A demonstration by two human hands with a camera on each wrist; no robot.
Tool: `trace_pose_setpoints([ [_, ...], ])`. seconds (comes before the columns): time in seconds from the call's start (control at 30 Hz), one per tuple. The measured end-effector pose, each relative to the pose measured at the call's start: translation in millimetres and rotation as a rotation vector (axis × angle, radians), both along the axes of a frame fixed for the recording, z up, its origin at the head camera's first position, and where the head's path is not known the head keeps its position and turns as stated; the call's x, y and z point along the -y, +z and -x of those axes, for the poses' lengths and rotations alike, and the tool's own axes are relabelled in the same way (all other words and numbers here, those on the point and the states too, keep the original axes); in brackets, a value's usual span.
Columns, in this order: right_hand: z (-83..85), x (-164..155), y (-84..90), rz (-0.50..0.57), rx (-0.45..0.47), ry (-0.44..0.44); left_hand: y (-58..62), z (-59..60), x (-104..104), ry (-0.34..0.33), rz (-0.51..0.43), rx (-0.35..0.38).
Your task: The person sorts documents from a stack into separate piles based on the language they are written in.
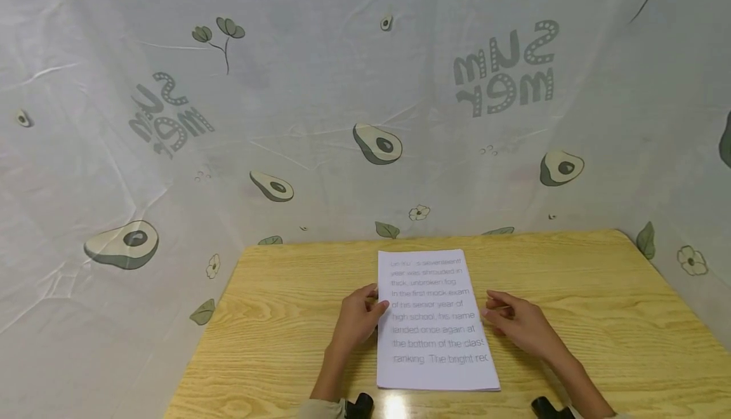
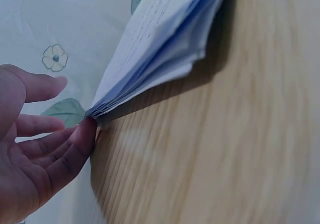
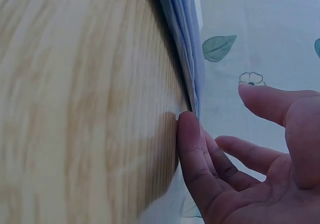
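Stack of printed sheets (image 1: 435,324) lies flat mid-worktop (image 1: 599,317), long edges flanked by both hands: left hand (image 1: 356,320) has relaxed fingertips (image 2: 85,134) touching the left edge, right hand (image 1: 522,325) has fingertips (image 3: 189,134) against the right edge; neither grip is closed on anything, fingers loosely extended. Left wrist view shows the sheets fanned and lifted at one corner, so I'd judge uneven side pressure could buckle or skew the pile, or slide the top sheets off square.
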State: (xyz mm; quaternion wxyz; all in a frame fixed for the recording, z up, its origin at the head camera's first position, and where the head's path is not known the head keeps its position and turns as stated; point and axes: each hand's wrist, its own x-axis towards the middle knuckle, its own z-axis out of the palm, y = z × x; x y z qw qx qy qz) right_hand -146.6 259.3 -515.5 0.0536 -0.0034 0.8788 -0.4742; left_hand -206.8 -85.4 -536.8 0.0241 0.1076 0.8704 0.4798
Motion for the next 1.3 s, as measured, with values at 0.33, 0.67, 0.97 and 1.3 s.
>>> trace_pose_setpoints([
  [0.33, 3.9, 4.9, -0.3, -0.139, -0.056, -0.003, -0.7, 0.5, -13.1, 0.016, -0.03, 0.032],
  [0.67, 7.1, 8.5, -4.8, -0.162, -0.073, -0.025, -3.6, 3.4, -14.2, 0.037, 0.043, -0.01],
  [0.97, 5.5, 8.1, -7.5, -0.192, -0.095, -0.044, -6.5, 3.6, -15.2, 0.02, 0.078, -0.046],
  [1.3, 3.6, 10.2, -6.5, -0.207, -0.105, -0.054, -6.2, 0.8, -17.4, 0.047, 0.045, -0.032],
])
